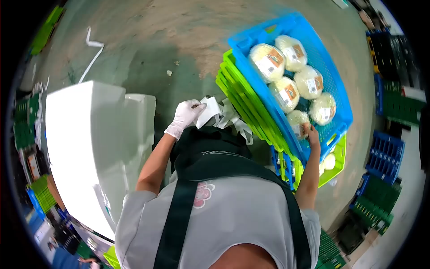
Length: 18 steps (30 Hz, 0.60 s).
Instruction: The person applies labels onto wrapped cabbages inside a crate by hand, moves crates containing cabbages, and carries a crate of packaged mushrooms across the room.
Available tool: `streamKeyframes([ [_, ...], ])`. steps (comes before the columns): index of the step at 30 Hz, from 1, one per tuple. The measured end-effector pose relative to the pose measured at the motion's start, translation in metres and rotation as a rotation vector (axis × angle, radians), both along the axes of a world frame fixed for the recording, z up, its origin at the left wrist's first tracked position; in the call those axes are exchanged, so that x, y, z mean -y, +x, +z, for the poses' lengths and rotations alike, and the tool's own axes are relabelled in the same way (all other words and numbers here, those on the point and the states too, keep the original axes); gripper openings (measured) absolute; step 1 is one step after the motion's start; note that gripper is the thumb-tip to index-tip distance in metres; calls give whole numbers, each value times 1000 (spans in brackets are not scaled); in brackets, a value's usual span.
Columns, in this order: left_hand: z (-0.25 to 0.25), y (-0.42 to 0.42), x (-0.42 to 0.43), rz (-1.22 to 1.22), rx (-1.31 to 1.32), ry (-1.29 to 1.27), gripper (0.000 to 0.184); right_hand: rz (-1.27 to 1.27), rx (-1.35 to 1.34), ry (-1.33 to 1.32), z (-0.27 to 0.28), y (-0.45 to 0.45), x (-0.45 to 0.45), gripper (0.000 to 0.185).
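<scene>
My left hand [183, 117], in a thin white glove, is closed on a white paper strip [208, 111] at the middle of the view. More crumpled white strips [229, 114] hang just to its right, in front of my dark apron [215, 143]. My bare right hand [312, 136] reaches into a blue crate [332, 74] and has its fingers curled on the nearest wrapped cabbage [297, 121]. Several other pale, round cabbages [309, 82] lie in that crate, in clear film with orange and white labels.
The blue crate rests on a stack of green crates [244, 101]. A lower green crate [341, 157] holds pale round items. To my left stand large white boxes [71, 143]. A white strip [93, 47] lies on the floor. Blue [386, 157] and green crates line the right side.
</scene>
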<state>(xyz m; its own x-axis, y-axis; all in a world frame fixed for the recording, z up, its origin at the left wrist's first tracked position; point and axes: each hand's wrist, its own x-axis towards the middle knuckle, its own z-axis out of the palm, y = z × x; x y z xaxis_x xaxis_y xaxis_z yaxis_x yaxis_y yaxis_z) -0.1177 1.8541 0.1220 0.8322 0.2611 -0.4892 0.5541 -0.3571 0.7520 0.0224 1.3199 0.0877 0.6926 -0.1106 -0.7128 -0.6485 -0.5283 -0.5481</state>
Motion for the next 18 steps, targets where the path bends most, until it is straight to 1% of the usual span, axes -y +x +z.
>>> streamKeyframes([
  [2, -23, -15, -6, -41, -80, 42, 31, -93, 8, 64, 1, -7, 2, 59],
  [3, -28, -20, -4, -83, -119, 60, 29, -58, 1, 63, -3, -10, 8, 59],
  [5, -55, -32, 2, -169, -32, 121, 26, -99, -6, 170, -7, -17, 18, 53],
  [6, -68, -35, 6, -195, -5, 101, 24, -65, -16, 166, -6, -18, 18, 53],
  [7, -82, -36, 11, -227, 21, 80, 23, -125, -27, 127, -2, -22, 14, 52],
  [8, -107, -38, 17, -284, 43, 101, 23, -184, -36, 87, 3, -23, 11, 50],
  [9, -135, -41, 23, -361, 224, 168, 30, -156, -45, 82, 2, -23, 13, 50],
  [11, -137, -29, 34, -314, 148, 116, 37, -210, -34, 160, -4, -24, 24, 55],
  [12, -132, -22, 35, -292, 141, 109, 37, -188, -42, 152, -4, -24, 25, 55],
  [14, -124, -9, 35, -722, -204, 289, 49, -264, -25, 139, -3, -30, 25, 53],
  [15, -133, -7, 40, -706, -210, 278, 49, -247, -32, 131, -2, -30, 27, 53],
  [17, -154, -2, 49, -497, -101, 38, 53, -214, -21, 197, -8, -30, 38, 53],
  [18, -154, 3, 50, -491, -100, 36, 53, -202, -25, 176, -7, -31, 38, 53],
])
